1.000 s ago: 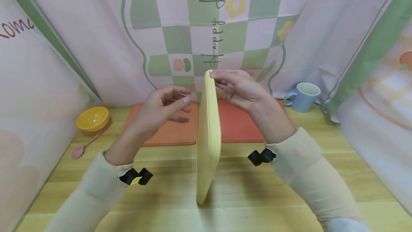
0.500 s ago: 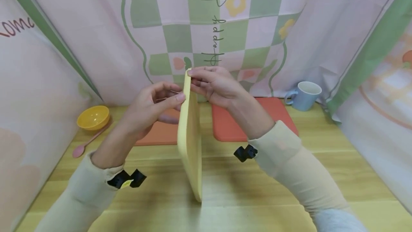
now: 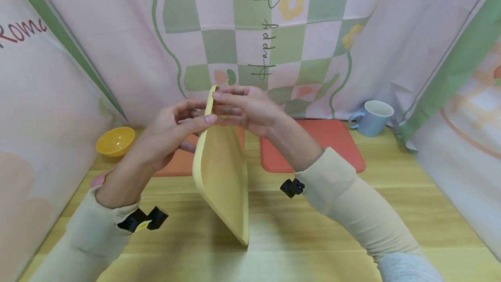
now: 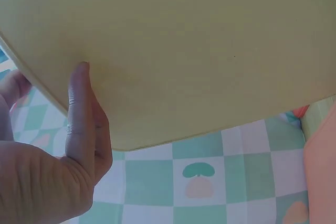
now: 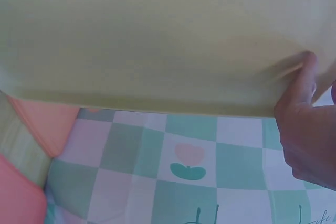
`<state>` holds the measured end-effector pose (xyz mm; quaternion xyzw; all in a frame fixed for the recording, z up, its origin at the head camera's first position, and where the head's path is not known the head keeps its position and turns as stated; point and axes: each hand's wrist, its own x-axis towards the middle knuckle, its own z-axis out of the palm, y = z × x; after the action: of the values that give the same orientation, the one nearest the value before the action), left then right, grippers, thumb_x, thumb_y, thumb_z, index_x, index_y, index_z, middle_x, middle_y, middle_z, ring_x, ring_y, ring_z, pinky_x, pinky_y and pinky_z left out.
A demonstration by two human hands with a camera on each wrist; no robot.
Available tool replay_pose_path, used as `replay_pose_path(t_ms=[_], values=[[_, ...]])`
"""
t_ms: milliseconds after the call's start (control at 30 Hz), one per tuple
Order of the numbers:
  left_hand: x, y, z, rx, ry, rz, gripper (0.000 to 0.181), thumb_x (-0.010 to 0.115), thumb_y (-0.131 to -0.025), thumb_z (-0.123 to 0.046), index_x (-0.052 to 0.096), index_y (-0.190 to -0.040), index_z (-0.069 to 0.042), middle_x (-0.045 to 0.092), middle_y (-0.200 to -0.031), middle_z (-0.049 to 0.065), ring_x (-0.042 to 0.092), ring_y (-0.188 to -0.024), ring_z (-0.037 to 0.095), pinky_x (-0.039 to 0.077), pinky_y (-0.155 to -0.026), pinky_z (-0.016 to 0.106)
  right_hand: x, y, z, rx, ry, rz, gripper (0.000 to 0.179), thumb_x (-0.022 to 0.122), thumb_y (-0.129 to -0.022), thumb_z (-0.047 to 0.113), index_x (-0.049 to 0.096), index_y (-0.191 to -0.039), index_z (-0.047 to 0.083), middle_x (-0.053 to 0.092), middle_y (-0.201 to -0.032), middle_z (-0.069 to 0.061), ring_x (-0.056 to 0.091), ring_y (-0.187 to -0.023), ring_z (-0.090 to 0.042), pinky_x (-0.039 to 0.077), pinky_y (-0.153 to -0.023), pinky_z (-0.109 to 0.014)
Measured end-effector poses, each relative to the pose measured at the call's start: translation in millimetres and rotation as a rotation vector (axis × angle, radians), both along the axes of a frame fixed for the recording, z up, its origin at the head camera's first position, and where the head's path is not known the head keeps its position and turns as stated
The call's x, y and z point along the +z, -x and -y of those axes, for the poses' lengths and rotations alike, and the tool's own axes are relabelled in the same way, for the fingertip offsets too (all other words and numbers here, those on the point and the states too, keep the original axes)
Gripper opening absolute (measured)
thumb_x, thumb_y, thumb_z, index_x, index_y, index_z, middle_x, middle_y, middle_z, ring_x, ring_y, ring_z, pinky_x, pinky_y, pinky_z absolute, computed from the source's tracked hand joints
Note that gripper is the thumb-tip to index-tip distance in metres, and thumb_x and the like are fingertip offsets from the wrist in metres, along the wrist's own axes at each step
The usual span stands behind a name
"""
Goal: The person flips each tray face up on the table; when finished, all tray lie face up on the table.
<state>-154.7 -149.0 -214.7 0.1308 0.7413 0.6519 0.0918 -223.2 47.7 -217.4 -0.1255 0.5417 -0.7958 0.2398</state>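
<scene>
A yellow rectangular tray (image 3: 225,182) with a low raised rim stands on edge over the middle of the wooden table. Its hollow inner face is turned to the right, and its lower corner comes down close to the tabletop. My left hand (image 3: 166,129) pinches the upper rim, thumb on the edge; in the left wrist view its fingers (image 4: 81,114) lie against the flat underside. Farther along the same rim, my right hand (image 3: 256,112) grips near the top corner. A finger (image 5: 302,82) of it presses on the inner face in the right wrist view.
Flat on the table behind the tray are an orange rectangular piece (image 3: 174,164) and a red one (image 3: 328,147). A yellow bowl (image 3: 115,141) stands at the left, near a pink spoon (image 3: 98,180) mostly hidden by my forearm. A blue mug (image 3: 372,119) stands back right.
The tray's top has swung left, turning its inner face into view. My left hand, apart from it at first, now holds the rim; my right hand has moved left with the tray.
</scene>
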Motion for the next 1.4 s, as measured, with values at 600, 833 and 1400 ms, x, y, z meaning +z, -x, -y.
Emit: replay_pose_path(t_ms=[600, 833, 1400], values=[[-8.6, 5.2, 46.2, 0.106, 0.029, 0.002, 0.054, 0.064, -0.094, -0.005, 0.046, -0.143, 0.011, 0.072, -0.099, 0.005, 0.072, -0.08, 0.02, 0.062, -0.067, 0.032, -56.5, -3.0, -12.6, 0.173, -0.165, -0.031, 0.045, 0.06, -0.1, -0.001, 0.05, -0.144, -0.005, 0.057, -0.141, -0.018, 0.054, -0.13, -0.029, 0.052, -0.099, -0.052], [-25.3, 14.2, 69.5, 0.145, 0.016, 0.053, 0.052, 0.063, -0.093, 0.0, 0.047, -0.139, 0.017, 0.073, -0.097, 0.001, 0.071, -0.077, 0.015, 0.061, -0.063, 0.028, -102.0, -12.0, -40.8, 0.191, -0.229, 0.017, 0.049, 0.058, -0.101, -0.001, 0.043, -0.147, -0.007, 0.05, -0.147, -0.023, 0.049, -0.136, -0.034, 0.047, -0.106, -0.049], [-48.9, 24.5, 99.4, 0.134, -0.001, 0.084, 0.028, 0.062, -0.09, 0.009, 0.073, -0.105, -0.013, 0.074, -0.098, 0.002, 0.069, -0.085, 0.014, 0.061, -0.065, 0.032, -187.7, -10.8, -124.2, 0.017, -0.357, 0.179, 0.051, 0.057, -0.099, -0.004, 0.037, -0.145, -0.018, 0.054, -0.136, -0.03, 0.064, -0.114, -0.03, 0.05, -0.103, -0.046]])
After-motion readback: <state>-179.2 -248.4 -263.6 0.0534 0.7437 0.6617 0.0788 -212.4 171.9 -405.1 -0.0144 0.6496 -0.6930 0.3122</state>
